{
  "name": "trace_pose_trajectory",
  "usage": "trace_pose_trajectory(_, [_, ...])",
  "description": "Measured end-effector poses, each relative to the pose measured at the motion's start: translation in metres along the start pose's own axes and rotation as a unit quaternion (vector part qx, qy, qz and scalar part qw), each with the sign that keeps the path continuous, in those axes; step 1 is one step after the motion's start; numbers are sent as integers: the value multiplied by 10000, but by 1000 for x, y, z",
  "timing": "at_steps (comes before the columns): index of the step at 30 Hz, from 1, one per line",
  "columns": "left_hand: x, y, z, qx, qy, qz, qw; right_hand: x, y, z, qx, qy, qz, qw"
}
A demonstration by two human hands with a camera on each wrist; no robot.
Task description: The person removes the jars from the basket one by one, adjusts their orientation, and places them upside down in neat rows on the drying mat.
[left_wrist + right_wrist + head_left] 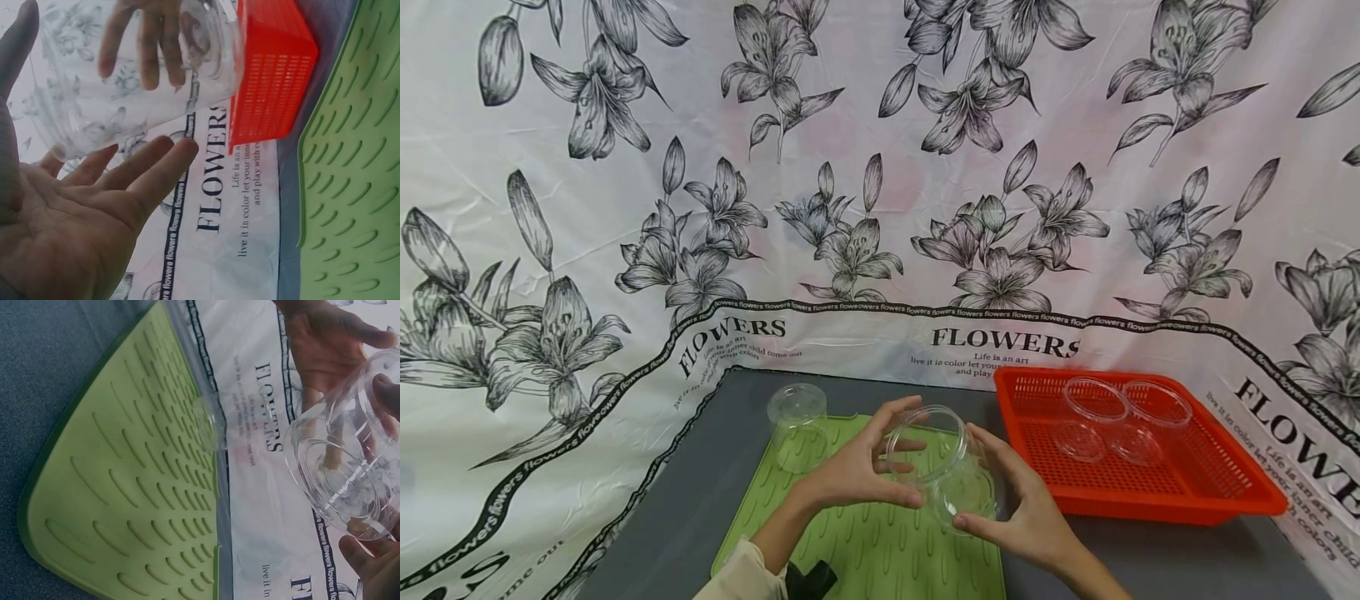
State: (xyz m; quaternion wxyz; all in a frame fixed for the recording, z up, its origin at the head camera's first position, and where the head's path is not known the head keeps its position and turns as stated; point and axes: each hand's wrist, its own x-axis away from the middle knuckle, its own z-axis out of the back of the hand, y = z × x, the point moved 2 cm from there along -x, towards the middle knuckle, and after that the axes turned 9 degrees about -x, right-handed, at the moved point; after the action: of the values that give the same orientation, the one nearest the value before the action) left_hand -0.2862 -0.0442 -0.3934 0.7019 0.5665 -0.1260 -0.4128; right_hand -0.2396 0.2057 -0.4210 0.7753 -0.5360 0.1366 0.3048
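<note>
A clear plastic jar (951, 492) is held tilted above the green ridged mat (880, 550), its round mouth toward the left and its base low on the right. My right hand (1026, 508) grips the jar's side, thumb near the base and fingers on the far side. Around the mouth, my left hand (857, 467) spreads its thumb and fingers loosely, fingertips close to the rim. The left palm (69, 231) shows uncurled in the left wrist view, with right-hand fingers (150, 44) visible through the clear wall.
Another clear jar (797, 429) stands at the mat's back left corner. A red plastic basket (1217, 500) on the right holds two more clear jars (1093, 417). Flower-printed cloth (865, 350) hangs behind the grey tabletop (662, 517).
</note>
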Motion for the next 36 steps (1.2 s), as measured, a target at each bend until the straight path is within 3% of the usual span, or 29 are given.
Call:
trace_pose_trajectory(5, [2, 8, 6, -853, 429, 24, 9954, 1, 1, 1, 123, -11, -37, 9999])
trace_pose_trajectory(12, [0, 23, 8, -1954, 880, 90, 9767, 0, 1, 2, 386, 71, -106, 9992])
trace_pose_trajectory(18, [-3, 30, 1, -2550, 842, 155, 9631, 0, 1, 1, 716, 1, -74, 9974])
trace_pose_trajectory(26, [-5, 33, -6, -3344, 742, 101, 9395, 0, 0, 0, 1109, -54, 24, 9938])
trace_pose_trajectory(36, [-6, 32, -12, -3515, 705, -202, 9333, -1, 0, -2, 1244, -93, 102, 9921])
